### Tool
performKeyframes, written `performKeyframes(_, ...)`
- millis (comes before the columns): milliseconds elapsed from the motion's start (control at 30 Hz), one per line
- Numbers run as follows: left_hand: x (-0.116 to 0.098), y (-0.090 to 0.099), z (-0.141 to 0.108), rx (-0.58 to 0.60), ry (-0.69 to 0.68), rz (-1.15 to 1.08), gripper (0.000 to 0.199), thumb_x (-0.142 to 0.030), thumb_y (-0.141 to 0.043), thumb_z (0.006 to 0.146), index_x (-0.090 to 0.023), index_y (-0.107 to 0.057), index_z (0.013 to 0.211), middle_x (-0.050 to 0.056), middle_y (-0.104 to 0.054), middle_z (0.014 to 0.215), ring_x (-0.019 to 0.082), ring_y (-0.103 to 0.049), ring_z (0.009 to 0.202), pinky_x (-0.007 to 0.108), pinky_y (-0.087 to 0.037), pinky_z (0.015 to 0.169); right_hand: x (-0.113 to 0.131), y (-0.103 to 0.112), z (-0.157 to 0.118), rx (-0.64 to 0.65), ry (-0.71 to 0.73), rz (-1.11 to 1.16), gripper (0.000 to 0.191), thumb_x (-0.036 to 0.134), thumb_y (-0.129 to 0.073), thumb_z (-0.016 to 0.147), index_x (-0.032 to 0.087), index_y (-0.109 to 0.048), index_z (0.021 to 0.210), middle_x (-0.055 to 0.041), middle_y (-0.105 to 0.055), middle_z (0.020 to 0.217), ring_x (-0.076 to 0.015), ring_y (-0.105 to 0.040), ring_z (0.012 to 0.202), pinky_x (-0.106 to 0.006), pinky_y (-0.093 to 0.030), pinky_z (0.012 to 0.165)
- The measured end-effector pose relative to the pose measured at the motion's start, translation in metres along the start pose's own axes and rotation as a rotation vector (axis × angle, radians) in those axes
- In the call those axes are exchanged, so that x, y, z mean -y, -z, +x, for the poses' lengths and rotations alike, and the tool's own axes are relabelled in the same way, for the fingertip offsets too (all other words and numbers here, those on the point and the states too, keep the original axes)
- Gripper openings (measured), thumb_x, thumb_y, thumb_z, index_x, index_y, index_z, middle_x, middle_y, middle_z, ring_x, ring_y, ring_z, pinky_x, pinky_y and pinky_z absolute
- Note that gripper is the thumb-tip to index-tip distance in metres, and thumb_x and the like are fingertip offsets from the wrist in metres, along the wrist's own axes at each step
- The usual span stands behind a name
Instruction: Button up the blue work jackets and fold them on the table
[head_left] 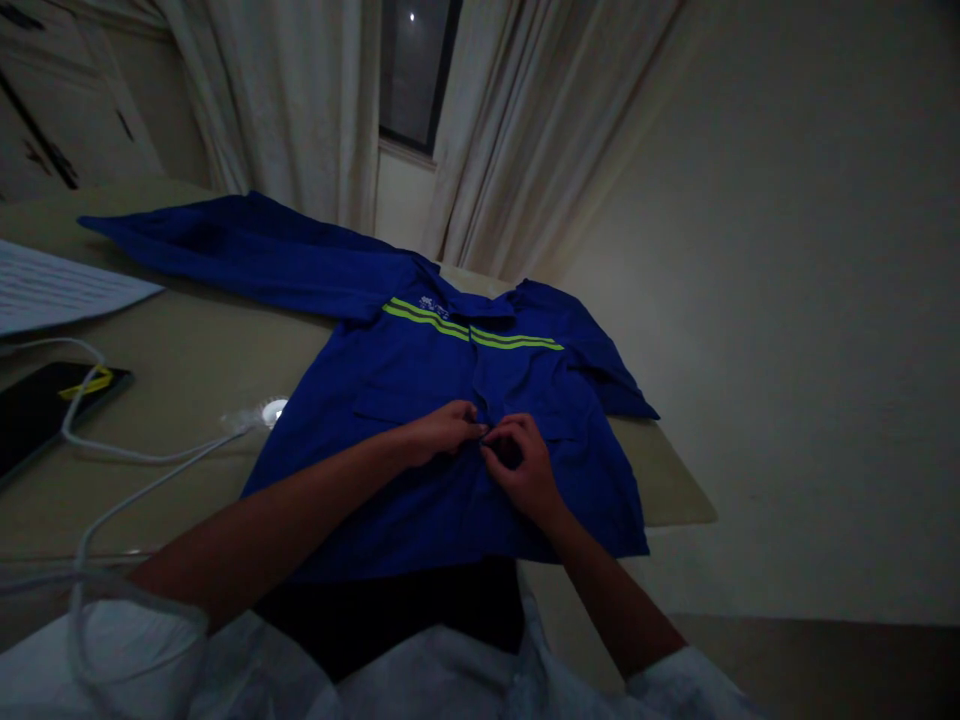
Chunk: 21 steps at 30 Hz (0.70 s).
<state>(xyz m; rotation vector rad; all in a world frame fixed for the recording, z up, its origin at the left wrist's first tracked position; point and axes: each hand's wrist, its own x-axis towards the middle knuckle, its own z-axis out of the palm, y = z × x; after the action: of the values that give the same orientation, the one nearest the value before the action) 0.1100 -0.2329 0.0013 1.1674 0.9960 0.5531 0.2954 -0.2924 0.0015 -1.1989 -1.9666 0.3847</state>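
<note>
A blue work jacket (420, 360) with yellow-green stripes across the chest lies spread on the table, its collar away from me and one sleeve stretched to the left. Both hands meet at its front opening, around the middle. My left hand (446, 430) pinches the edge of the front opening. Close against it, my right hand (523, 465) has thumb and forefinger pressed together on the same edge. Whatever small part of the opening sits between the fingertips is too dark to make out.
On the table (202, 350), left of the jacket, lie a dark phone (45, 410), a white cable (150, 458) and printed paper (60, 285). Curtains (285, 110) hang behind the table, and a bare wall (787, 300) stands to the right.
</note>
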Motion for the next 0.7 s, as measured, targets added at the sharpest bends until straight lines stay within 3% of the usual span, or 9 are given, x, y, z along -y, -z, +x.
performKeyframes(167,0.002,0.002,0.001,-0.024,-0.005,-0.018,0.040,-0.043,-0.079,0.074,-0.022,-0.050,0.091,-0.010,-0.042,0.066,0.008,-0.036,0.054,0.023,-0.022,0.049,-0.002,-0.005,0.000,0.062,-0.249,0.197,0.016,0.024,-0.075,0.082,0.022,-0.068,0.095,-0.0023,-0.060,0.101,-0.0146,-0.059,0.077,-0.027,-0.052,0.068)
performKeyframes(333,0.008,0.005,0.004,-0.001,-0.038,0.061,0.035,-0.044,-0.076,0.080,-0.022,-0.052,0.090,-0.008,-0.046,0.066,0.009,-0.041,0.054,0.022,-0.028,0.050,0.001,-0.010,-0.010,0.008,-0.228,0.177,0.012,0.019,-0.072,0.083,0.023,-0.069,0.094,-0.0030,-0.058,0.105,-0.0150,-0.059,0.080,-0.029,-0.051,0.073)
performKeyframes(400,0.010,0.007,0.004,-0.043,-0.148,0.249,0.026,-0.041,-0.070,0.086,-0.022,-0.055,0.093,-0.005,-0.055,0.070,0.013,-0.052,0.060,0.025,-0.039,0.056,0.005,-0.012,-0.015,0.017,-0.201,0.159,0.010,0.018,-0.071,0.085,0.023,-0.071,0.094,-0.0036,-0.057,0.107,-0.0153,-0.060,0.082,-0.031,-0.052,0.076)
performKeyframes(467,0.010,0.007,0.001,-0.205,-0.358,0.529,0.019,-0.035,-0.067,0.090,-0.020,-0.060,0.101,0.003,-0.066,0.086,0.020,-0.065,0.080,0.033,-0.051,0.073,0.008,-0.011,-0.019,0.049,-0.196,0.167,0.009,0.022,-0.070,0.088,0.024,-0.073,0.097,-0.0044,-0.058,0.111,-0.0154,-0.062,0.084,-0.032,-0.054,0.080)
performKeyframes(533,0.010,0.004,-0.004,-0.386,-0.593,0.777,0.026,-0.030,-0.063,0.094,-0.018,-0.062,0.117,0.012,-0.070,0.113,0.027,-0.066,0.111,0.043,-0.052,0.098,0.005,-0.003,-0.017,0.057,-0.198,0.180,0.013,0.030,-0.071,0.092,0.025,-0.075,0.104,-0.0051,-0.060,0.117,-0.0165,-0.064,0.088,-0.033,-0.055,0.084)
performKeyframes(567,0.011,0.002,-0.007,-0.416,-0.692,0.868,0.033,-0.031,-0.060,0.097,-0.018,-0.061,0.127,0.015,-0.067,0.128,0.029,-0.061,0.124,0.046,-0.048,0.108,-0.001,0.005,-0.013,0.036,-0.203,0.182,0.019,0.035,-0.072,0.093,0.026,-0.074,0.108,-0.0057,-0.062,0.119,-0.0178,-0.065,0.091,-0.034,-0.055,0.085)
performKeyframes(600,0.012,0.000,-0.010,-0.384,-0.770,0.946,0.039,-0.033,-0.056,0.101,-0.019,-0.058,0.137,0.016,-0.061,0.141,0.030,-0.055,0.135,0.049,-0.043,0.115,-0.011,0.015,-0.006,-0.012,-0.219,0.180,0.025,0.041,-0.072,0.093,0.025,-0.073,0.113,-0.0065,-0.064,0.120,-0.0196,-0.066,0.095,-0.035,-0.056,0.087)
performKeyframes(700,0.021,-0.005,-0.019,-0.072,-0.836,1.137,0.052,-0.042,-0.050,0.105,-0.026,-0.048,0.155,0.011,-0.050,0.161,0.028,-0.042,0.151,0.053,-0.032,0.126,-0.063,0.059,0.025,-0.328,-0.370,0.169,0.046,0.054,-0.075,0.086,0.021,-0.069,0.118,-0.0101,-0.068,0.118,-0.0250,-0.067,0.103,-0.038,-0.056,0.089)
